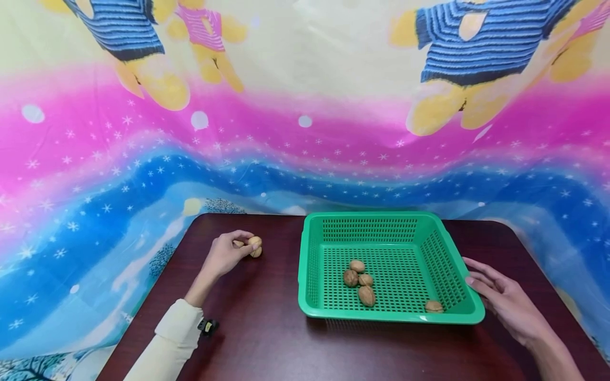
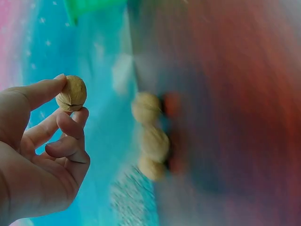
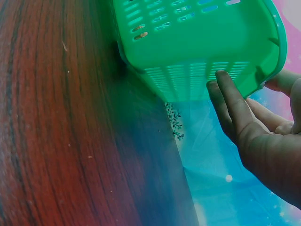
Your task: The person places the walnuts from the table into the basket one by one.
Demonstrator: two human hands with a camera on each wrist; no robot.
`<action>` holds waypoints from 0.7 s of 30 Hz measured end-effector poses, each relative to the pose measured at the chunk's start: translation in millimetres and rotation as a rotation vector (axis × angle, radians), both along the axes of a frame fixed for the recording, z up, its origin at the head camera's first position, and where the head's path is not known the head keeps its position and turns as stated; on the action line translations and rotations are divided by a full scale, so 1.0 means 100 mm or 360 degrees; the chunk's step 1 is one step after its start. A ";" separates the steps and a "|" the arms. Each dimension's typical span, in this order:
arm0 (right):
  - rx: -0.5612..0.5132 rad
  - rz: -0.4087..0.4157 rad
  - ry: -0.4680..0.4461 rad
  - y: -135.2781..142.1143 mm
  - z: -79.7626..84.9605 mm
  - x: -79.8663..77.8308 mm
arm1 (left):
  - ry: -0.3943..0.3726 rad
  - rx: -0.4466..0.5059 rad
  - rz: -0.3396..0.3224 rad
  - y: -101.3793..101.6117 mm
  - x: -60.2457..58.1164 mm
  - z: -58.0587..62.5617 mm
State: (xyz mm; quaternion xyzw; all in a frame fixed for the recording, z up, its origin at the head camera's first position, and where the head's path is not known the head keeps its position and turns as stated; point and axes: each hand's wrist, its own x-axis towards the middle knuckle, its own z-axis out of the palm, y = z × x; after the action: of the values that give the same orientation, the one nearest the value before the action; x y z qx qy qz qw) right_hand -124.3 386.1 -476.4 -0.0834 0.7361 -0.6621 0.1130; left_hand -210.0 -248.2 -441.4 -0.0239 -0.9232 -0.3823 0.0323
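Note:
My left hand [image 1: 227,254] pinches a walnut [image 2: 72,94] between thumb and fingertips, its other fingers curled loosely below. Close to it at the table's far left are three more walnuts [image 2: 155,143], side by side in the left wrist view. A green plastic basket [image 1: 371,317] stands right of centre. At its right side, my right hand [image 1: 510,301] holds the rim, thumb on the edge and fingers against the slotted outer wall [image 3: 188,80]. Inside the basket, several walnuts [image 1: 366,296] are bunched left of its middle, and a single walnut [image 1: 434,306] lies near the front right corner.
The dark wooden table [image 1: 267,338] has rounded far corners. Behind it hangs a printed cloth [image 1: 305,137] with bears and snowflakes, reaching down past the table's back and side edges. A small black device [image 1: 208,326] sits at the left cuff.

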 end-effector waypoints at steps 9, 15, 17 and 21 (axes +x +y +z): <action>0.0025 -0.0005 -0.0004 -0.03 0.02 0.02 | 0.0057 0.0099 -0.0117 0.63 -0.14 0.21; 0.0020 0.0002 0.0004 -0.05 0.01 0.03 | 0.0142 0.0158 -0.0279 1.05 -0.22 0.29; 0.0020 0.0001 0.0011 -0.05 0.01 0.03 | 0.0148 0.0174 -0.0342 1.18 -0.23 0.31; 0.0013 0.0005 0.0022 -0.04 0.02 0.04 | 0.0138 0.0182 -0.0476 1.45 -0.24 0.34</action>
State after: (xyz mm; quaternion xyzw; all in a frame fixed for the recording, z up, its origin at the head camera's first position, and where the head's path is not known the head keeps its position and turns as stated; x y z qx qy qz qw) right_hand -120.8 382.1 -474.3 -0.0888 0.7394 -0.6584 0.1093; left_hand -234.0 -103.2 -407.0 -0.1758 -0.8838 -0.4334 0.0161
